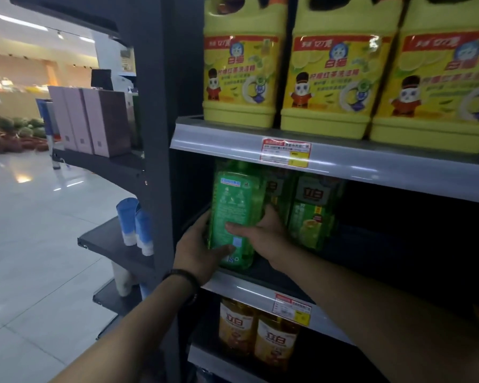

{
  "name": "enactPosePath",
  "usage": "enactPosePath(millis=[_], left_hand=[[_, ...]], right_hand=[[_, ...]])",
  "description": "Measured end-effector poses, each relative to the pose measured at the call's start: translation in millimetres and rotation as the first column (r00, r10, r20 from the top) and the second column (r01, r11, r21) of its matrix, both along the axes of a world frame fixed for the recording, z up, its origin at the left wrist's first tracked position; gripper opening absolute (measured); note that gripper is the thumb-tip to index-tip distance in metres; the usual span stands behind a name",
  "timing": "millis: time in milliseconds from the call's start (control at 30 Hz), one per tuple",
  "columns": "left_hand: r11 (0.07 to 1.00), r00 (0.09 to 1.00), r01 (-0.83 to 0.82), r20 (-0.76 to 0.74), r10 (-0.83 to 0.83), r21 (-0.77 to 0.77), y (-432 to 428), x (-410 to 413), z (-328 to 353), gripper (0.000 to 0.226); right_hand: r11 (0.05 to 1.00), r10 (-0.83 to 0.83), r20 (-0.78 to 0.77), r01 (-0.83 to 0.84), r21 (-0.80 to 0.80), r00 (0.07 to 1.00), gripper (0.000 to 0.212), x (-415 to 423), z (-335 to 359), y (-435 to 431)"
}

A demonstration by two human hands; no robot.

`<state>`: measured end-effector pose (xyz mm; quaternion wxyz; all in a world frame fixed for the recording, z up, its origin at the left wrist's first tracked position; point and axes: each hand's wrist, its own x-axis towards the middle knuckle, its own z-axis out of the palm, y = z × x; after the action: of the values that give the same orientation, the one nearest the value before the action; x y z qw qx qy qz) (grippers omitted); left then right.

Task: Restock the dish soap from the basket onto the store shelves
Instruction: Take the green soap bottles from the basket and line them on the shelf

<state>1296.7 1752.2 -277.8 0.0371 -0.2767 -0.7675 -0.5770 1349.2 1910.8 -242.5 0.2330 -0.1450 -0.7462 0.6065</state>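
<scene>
One green dish soap bottle [234,214] sits at the left end of the middle shelf [246,291], back label outward. The left hand [197,250] and right hand [263,230] grip its sides with curled fingers, just beside the other green bottles [313,211] standing there. The basket is out of view, so the remaining stock cannot be judged, though the shelf's dark right part seems to have room.

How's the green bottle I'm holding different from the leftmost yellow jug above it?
The green bottle is translucent green and slim; the yellow jug is opaque, bulkier, with a moulded handle. The left hand and right hand grip the green bottle on the middle shelf; the yellow jug stands untouched on the upper shelf. The green bottle shows its back label, the yellow jug its cartoon front. Both stand roughly upright.
</scene>
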Motion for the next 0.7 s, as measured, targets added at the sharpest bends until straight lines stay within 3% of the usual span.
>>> enactPosePath(millis=[133, 267, 533, 700], left_hand=[[0.997, 0.995, -0.079, -0.069, 0.077, -0.025, 12.8, -23.5, -13.8, 0.085], [0.975, 0.974, -0.207, -0.116, 0.197, -0.082, 24.5, -43.3, -33.4, 0.105], [0.968, 0.972, -0.221, -0.101, 0.210, -0.115, 33.6, -42.6, -35.6, 0.079], [0.963, 0.937, -0.265, -0.248, 0.245, -0.053, 19.9, -4.2, -28.6, 0.062]], right_hand=[[0.997, -0.005, -0.046, 0.009, 0.072, 0.999, 0.069, -25.2, -21.2, 0.0], [0.986, 0.011, -0.056, -0.002, 0.166, 0.998, 0.077, -47.6, -27.4, 3.4], [0.908, -0.076, 0.038, 0.054, 0.415, 0.996, 0.083, -45.9, -37.0, 4.7], [0.917, -0.044, 0.085, 0.007, 0.398, 0.995, 0.077, 4.7, -31.1, 8.2]])
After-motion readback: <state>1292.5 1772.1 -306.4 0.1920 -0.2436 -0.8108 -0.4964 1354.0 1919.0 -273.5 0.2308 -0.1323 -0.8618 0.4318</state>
